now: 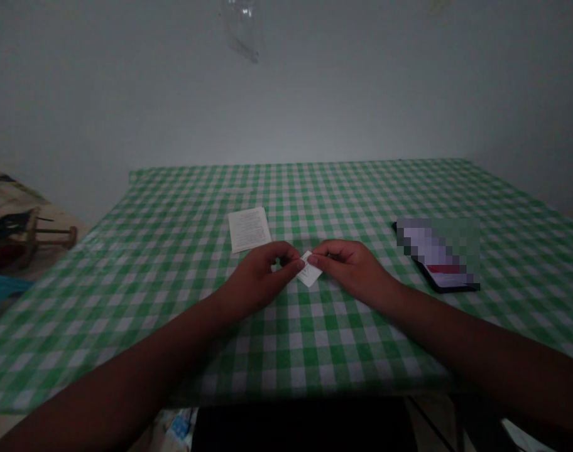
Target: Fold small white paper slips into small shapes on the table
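Between my two hands is a small white piece of paper (310, 275), turned cornerwise, with dark marks on its face. My left hand (262, 270) pinches its left edge between thumb and fingers. On the opposite side, my right hand (350, 263) grips the paper the same way, its thumb on top. The fingertips cover the paper's upper edges. Just beyond my left hand, a stack of white printed sheets (249, 230) lies flat on the checked tablecloth; its text is too small to read.
A green and white checked tablecloth (315, 339) covers the table. To the right lies a dark-edged phone or tablet (437, 257), its screen blurred out. A pale wall stands behind, with a clear plastic bag (242, 28) on it. Blue plastic furniture (4, 292) is at far left.
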`<state>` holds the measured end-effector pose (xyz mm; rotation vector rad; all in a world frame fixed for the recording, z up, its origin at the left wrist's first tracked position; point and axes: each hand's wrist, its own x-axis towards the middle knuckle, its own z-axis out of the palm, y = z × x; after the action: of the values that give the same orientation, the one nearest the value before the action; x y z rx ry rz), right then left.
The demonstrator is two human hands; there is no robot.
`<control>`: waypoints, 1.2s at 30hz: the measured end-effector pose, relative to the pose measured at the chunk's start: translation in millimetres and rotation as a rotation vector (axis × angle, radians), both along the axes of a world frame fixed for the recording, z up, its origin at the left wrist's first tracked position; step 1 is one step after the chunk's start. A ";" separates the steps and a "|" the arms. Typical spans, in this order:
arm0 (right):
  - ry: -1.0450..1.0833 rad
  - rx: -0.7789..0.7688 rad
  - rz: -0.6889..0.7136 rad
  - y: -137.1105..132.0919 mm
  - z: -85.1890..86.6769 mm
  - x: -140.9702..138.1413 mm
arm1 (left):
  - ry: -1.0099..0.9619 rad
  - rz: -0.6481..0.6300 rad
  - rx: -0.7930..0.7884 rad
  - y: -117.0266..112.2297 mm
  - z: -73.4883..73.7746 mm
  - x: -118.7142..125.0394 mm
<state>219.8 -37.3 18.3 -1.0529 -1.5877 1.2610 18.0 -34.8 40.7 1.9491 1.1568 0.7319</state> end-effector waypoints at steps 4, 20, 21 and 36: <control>-0.039 0.019 0.017 -1.8 0.9 0.2 | -0.048 -0.005 -0.042 0.0 -0.1 0.2; -0.162 0.004 0.119 -3.6 3.4 -3.9 | -0.196 0.014 -0.132 -1.0 -6.3 7.6; -0.163 -0.005 0.110 -3.5 3.5 -3.6 | -0.190 0.020 -0.124 -1.2 -6.2 7.8; -0.073 -0.122 0.050 2.1 0.1 2.0 | -0.163 0.096 -0.127 1.5 -4.2 4.1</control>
<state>221.8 -35.2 18.4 -1.1531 -1.6171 1.3823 22.0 -33.2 36.5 1.7060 1.1741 0.8312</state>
